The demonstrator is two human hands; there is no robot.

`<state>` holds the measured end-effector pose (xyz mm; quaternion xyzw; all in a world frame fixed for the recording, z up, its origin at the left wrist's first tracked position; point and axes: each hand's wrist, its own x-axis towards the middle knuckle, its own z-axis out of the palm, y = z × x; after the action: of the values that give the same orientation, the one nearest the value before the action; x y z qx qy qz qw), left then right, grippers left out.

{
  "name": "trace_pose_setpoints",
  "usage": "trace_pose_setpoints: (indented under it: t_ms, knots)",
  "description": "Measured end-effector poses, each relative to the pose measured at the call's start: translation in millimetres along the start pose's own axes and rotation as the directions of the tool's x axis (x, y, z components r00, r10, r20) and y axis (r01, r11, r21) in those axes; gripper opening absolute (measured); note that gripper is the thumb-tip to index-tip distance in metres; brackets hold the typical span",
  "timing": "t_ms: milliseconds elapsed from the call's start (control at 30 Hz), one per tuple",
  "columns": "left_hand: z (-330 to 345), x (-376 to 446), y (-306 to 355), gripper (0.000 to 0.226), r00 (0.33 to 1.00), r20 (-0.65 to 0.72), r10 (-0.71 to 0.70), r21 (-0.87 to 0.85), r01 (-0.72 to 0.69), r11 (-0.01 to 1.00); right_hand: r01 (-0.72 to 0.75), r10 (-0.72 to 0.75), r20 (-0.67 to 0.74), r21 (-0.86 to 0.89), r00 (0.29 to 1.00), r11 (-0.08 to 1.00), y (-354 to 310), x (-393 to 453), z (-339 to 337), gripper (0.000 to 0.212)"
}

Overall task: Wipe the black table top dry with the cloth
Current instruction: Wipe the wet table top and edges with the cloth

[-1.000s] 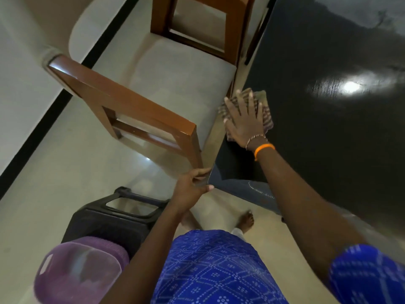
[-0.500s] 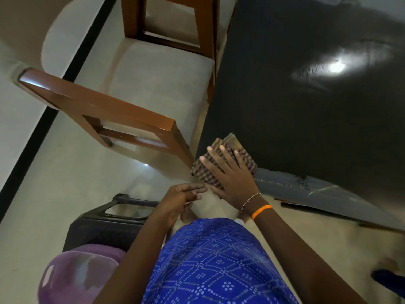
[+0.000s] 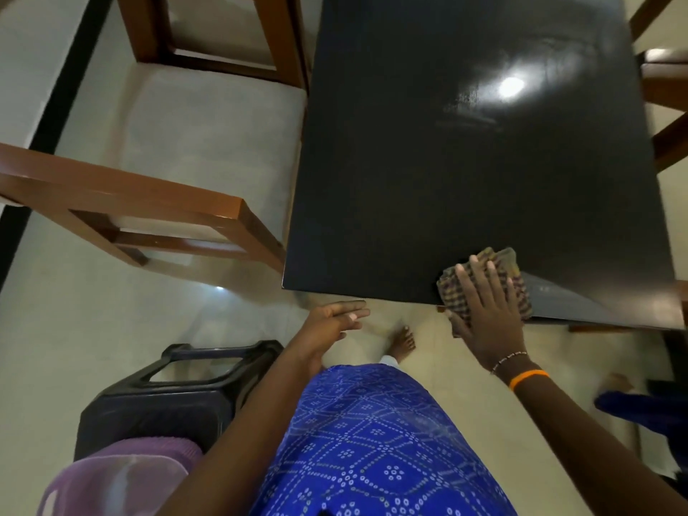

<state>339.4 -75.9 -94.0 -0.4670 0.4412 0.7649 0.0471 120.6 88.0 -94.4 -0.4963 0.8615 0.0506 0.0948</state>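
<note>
Right hand [image 3: 486, 314] flat, fingers straight, pressing checked cloth [image 3: 484, 283] onto black surface [image 3: 465, 173] at its near edge, toward right corner. Left hand [image 3: 331, 322] open, fingers straight, just off near-left corner.

One view only, worn on the person's head. It looks steeply down and forward over the near edge of the table [image 3: 465, 173], close enough that both hands fill the lower middle. The floor [image 3: 93, 322] and a chair [image 3: 156, 217] lie left of the table's near left corner.
</note>
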Motion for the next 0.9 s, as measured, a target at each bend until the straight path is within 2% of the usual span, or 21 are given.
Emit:
trace_pose_setpoints:
  t_ms: [100,200,300,400,533,700,900]
  knots:
    - [6,3,0,0.022,1.000,-0.010,-0.010,0.008,0.010,1.000,-0.044,0.045,-0.016,0.061,0.999,0.997,-35,6,1,0.072]
    - [16,7,0,0.027,0.999,-0.048,-0.007,0.019,0.008,1.000,0.095,-0.092,-0.058,0.044,0.994,0.995,-82,21,0,0.073]
    - [25,12,-2,0.030,0.985,-0.170,-0.008,0.041,0.015,0.999,0.255,-0.251,-0.080,0.040,0.965,0.966,-129,41,-3,0.074]
    - [34,17,-7,0.034,0.958,-0.286,-0.036,0.005,0.039,0.999,0.415,-0.413,-0.050,0.025,0.909,0.910,-135,55,-5,0.067]
    - [57,17,-11,0.033,0.958,-0.283,-0.048,0.011,0.053,0.999,0.550,-0.551,-0.020,-0.048,0.834,0.834,-89,56,-4,0.071]
    - [116,20,-10,0.031,0.992,-0.122,-0.044,0.082,0.054,0.995,0.454,-0.463,-0.084,-0.110,0.882,0.884,4,35,3,0.084]
    - [201,30,1,0.034,0.999,-0.027,-0.016,0.106,0.019,0.994,0.353,-0.371,-0.112,-0.149,0.922,0.923,124,5,5,0.091]
